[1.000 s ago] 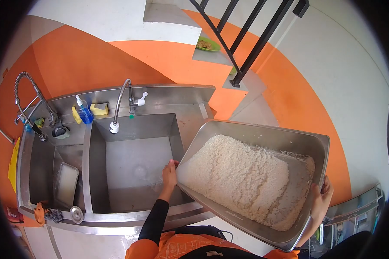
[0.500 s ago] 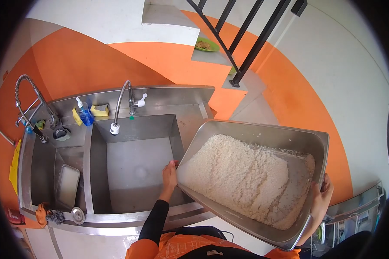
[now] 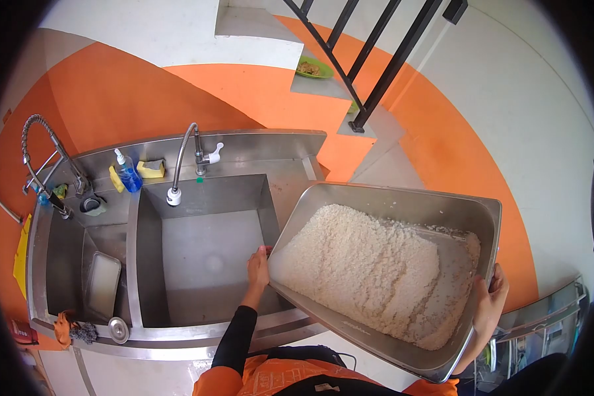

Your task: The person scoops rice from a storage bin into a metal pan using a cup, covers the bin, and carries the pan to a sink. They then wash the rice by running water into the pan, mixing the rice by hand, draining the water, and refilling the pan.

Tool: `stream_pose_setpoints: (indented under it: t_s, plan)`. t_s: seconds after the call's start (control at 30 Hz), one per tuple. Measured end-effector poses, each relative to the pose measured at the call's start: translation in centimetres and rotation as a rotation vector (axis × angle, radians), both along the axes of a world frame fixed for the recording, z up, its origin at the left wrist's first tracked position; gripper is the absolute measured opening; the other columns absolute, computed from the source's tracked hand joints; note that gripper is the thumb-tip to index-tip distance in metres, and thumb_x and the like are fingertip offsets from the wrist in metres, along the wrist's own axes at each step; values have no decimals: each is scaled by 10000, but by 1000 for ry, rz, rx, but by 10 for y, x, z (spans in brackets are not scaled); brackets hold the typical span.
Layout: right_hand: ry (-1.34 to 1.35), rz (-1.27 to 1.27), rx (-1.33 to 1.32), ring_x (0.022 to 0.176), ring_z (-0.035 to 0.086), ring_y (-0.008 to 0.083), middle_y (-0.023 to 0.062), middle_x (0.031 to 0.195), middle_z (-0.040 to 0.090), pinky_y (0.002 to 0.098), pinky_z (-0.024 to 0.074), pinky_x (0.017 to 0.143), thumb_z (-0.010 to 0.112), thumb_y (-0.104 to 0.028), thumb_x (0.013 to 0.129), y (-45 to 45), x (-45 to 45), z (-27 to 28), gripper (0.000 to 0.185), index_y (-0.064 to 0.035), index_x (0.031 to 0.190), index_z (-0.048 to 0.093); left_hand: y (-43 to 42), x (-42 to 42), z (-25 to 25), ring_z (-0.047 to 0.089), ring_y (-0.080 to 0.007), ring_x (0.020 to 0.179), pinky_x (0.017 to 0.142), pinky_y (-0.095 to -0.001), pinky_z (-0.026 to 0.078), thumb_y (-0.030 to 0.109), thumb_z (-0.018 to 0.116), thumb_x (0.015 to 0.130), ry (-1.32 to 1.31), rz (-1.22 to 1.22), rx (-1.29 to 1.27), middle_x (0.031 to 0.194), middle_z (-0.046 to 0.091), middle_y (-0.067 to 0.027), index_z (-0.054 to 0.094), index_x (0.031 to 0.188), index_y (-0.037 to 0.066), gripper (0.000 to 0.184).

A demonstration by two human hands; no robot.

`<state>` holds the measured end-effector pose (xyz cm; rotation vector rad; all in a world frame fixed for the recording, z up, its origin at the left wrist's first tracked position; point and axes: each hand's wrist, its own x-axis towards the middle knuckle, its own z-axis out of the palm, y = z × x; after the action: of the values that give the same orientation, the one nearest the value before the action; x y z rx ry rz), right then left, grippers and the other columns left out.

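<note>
A deep steel pan (image 3: 472, 214) is held up between my two hands, tilted toward its left end. Wet-looking white rice (image 3: 363, 270) lies heaped in its left and middle part, with a bare strip of pan bottom on the right. My left hand (image 3: 259, 267) grips the pan's left edge, and its fingers are partly hidden by the wall. At the right end my right hand (image 3: 492, 300) is wrapped over the rim. To the left of the pan is the large sink basin (image 3: 204, 317), with cloudy whitish water (image 3: 211, 241) at the bottom.
A faucet (image 3: 198, 152) with a flexible spout hangs over the basin. Behind it stand a blue soap bottle (image 3: 129, 173) and a yellow sponge (image 3: 152, 169). The smaller left basin holds a tray (image 3: 103, 284). Stairs with a black railing (image 3: 369, 66) rise behind; a rack (image 3: 541, 323) is at lower right.
The water in the large basin looks slightly lower. My hands and the pan of rice have hardly moved.
</note>
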<state>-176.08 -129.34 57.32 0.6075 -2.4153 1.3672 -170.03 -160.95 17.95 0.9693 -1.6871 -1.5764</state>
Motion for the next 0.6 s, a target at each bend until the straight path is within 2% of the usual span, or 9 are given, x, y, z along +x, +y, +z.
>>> stream_pose_setpoints:
  t_s: [0.17,0.33,0.43,0.53,0.6]
  plan:
    - [-16,-2,6,614,366,44,-35,667,447,193,280,575,475,22,767,-1,3,2,44,-5,795,497,3,2,8,579,-270,847,809,-354,413,381,256,929,17,8,41,875,621,-160,613,923,-1,523]
    - [-4,-4,-11,606,356,44,-38,654,430,195,274,568,472,24,764,-7,6,3,42,-8,787,486,-2,1,-10,556,-230,884,830,-326,395,390,210,933,12,-47,64,917,610,-139,590,931,-31,567]
    - [15,-9,16,605,356,44,-37,653,432,194,272,566,474,23,763,-3,4,2,40,-9,784,486,1,-1,-19,557,-226,872,822,-321,397,342,211,931,39,-2,37,901,612,-134,589,922,-27,528]
    - [5,-1,6,604,354,44,-36,651,432,193,268,563,474,21,762,-4,5,2,38,-10,779,488,-1,-4,-29,574,-290,883,820,-364,411,287,216,921,38,3,4,911,620,-158,614,911,2,489]
    - [1,-6,0,603,351,44,-36,648,429,194,265,561,475,19,761,-5,6,2,36,-12,775,487,-1,-4,-32,572,-296,887,821,-367,411,285,214,920,26,6,-2,915,619,-157,610,914,-1,488]
